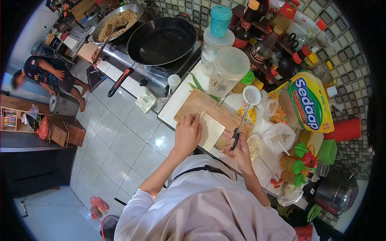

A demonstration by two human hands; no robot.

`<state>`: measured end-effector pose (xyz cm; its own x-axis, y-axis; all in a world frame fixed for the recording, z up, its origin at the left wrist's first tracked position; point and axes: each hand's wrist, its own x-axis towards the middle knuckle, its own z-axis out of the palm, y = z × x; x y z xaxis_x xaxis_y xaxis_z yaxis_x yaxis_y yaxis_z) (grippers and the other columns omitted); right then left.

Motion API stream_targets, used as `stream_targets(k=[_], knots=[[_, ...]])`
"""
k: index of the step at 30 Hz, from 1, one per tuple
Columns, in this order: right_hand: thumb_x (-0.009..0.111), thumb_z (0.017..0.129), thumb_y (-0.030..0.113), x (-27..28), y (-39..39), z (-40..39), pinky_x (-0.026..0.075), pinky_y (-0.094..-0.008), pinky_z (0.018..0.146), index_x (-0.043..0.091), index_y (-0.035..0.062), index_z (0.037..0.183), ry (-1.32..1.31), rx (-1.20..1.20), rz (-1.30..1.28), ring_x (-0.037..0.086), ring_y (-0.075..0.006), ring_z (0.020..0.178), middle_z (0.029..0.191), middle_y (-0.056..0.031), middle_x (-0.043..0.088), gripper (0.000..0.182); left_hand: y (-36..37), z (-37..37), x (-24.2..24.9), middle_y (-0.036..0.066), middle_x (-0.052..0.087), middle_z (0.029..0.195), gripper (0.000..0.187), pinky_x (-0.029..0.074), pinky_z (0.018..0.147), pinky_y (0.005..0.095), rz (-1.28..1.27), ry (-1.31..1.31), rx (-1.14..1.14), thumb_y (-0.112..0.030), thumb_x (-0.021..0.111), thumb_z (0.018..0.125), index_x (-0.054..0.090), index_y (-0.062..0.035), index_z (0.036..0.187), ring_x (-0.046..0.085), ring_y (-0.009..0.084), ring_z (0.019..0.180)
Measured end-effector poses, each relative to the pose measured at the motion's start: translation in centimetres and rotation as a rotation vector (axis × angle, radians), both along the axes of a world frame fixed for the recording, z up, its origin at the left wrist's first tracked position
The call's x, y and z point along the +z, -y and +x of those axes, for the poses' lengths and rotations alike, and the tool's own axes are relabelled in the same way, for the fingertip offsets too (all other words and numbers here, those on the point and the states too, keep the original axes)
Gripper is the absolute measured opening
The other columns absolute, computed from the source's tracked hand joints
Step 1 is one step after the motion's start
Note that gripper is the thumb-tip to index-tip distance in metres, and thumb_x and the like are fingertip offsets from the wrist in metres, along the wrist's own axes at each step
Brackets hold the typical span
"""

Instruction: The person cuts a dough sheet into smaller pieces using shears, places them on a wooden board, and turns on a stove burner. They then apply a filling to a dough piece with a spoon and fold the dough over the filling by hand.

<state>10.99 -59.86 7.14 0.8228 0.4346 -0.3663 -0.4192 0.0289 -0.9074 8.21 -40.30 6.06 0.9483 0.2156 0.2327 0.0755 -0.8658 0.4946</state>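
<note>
A pale, cream-coloured flat sheet lies on the wooden cutting board, close to the counter's front edge. My left hand is at the sheet's left side, its curled fingers gripping the edge near the upper corner. In my right hand is a pair of scissors, fingers around the black handles and the blades pointing away from me, just right of the sheet. Long green vegetables, perhaps chillies, lie at the board's far edge.
A black frying pan and a wok of brown food sit on the stove. Plastic jars, sauce bottles, bags and a yellow-green packet crowd the right side. A person sits at far left.
</note>
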Motion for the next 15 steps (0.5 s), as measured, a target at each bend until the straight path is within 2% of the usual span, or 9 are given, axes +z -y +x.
stream_targets(k=[4, 6, 9, 10, 12, 15], knots=[[0.044, 0.088, 0.019, 0.1, 0.0, 0.0, 0.044, -0.0191, 0.048, 0.032, 0.0067, 0.106, 0.001, 0.004, -0.017, 0.062, -0.0176, 0.065, 0.122, -0.0184, 0.046, 0.024, 0.2, -0.1, 0.2, 0.009, 0.050, 0.094, 0.032, 0.040, 0.067, 0.0357, 0.048, -0.036, -0.014, -0.014, 0.054, 0.078, 0.052, 0.0006, 0.106, 0.048, 0.0232, 0.085], [0.046, 0.087, 0.011, -0.3, 0.1, 0.1, 0.043, -0.0184, 0.047, 0.034, 0.0065, 0.105, -0.014, -0.005, -0.008, 0.061, -0.0150, 0.065, 0.119, -0.0121, 0.049, 0.022, 0.5, -0.2, 0.2, 0.009, 0.049, 0.096, 0.035, 0.039, 0.067, 0.0341, 0.108, -0.038, -0.011, -0.014, 0.055, 0.077, 0.051, 0.0018, 0.108, 0.046, 0.0221, 0.088], [0.046, 0.087, 0.010, -0.7, 0.1, 0.1, 0.043, -0.0174, 0.048, 0.034, 0.0062, 0.105, 0.013, 0.009, -0.013, 0.060, -0.0136, 0.066, 0.118, -0.0108, 0.049, 0.022, 0.8, -0.3, 0.1, 0.008, 0.048, 0.097, 0.040, 0.038, 0.066, 0.0332, 0.160, -0.023, -0.009, -0.014, 0.055, 0.077, 0.049, 0.0024, 0.112, 0.045, 0.0216, 0.089], [0.046, 0.087, 0.010, -0.7, 0.1, 0.1, 0.043, -0.0174, 0.048, 0.034, 0.0062, 0.105, 0.014, 0.009, -0.013, 0.060, -0.0136, 0.066, 0.118, -0.0108, 0.049, 0.022, 0.9, -0.3, 0.1, 0.008, 0.048, 0.097, 0.040, 0.038, 0.066, 0.0332, 0.160, -0.022, -0.009, -0.014, 0.055, 0.077, 0.049, 0.0024, 0.112, 0.045, 0.0216, 0.089], [0.044, 0.088, 0.016, -0.6, 0.0, 0.2, 0.045, -0.0181, 0.049, 0.034, 0.0062, 0.106, 0.054, 0.025, -0.054, 0.062, -0.0157, 0.065, 0.119, -0.0171, 0.048, 0.022, 1.0, -0.3, 0.1, 0.008, 0.048, 0.098, 0.043, 0.038, 0.066, 0.0329, 0.180, -0.017, -0.002, -0.014, 0.055, 0.076, 0.048, 0.0022, 0.115, 0.045, 0.0214, 0.089], [0.044, 0.088, 0.017, -0.6, 0.1, 0.2, 0.045, -0.0182, 0.049, 0.035, 0.0065, 0.105, 0.056, 0.029, -0.050, 0.061, -0.0150, 0.066, 0.118, -0.0163, 0.049, 0.021, 1.0, -0.4, -0.1, 0.009, 0.048, 0.099, 0.044, 0.037, 0.067, 0.0329, 0.208, -0.029, 0.004, -0.015, 0.055, 0.076, 0.047, 0.0012, 0.116, 0.045, 0.0220, 0.089]])
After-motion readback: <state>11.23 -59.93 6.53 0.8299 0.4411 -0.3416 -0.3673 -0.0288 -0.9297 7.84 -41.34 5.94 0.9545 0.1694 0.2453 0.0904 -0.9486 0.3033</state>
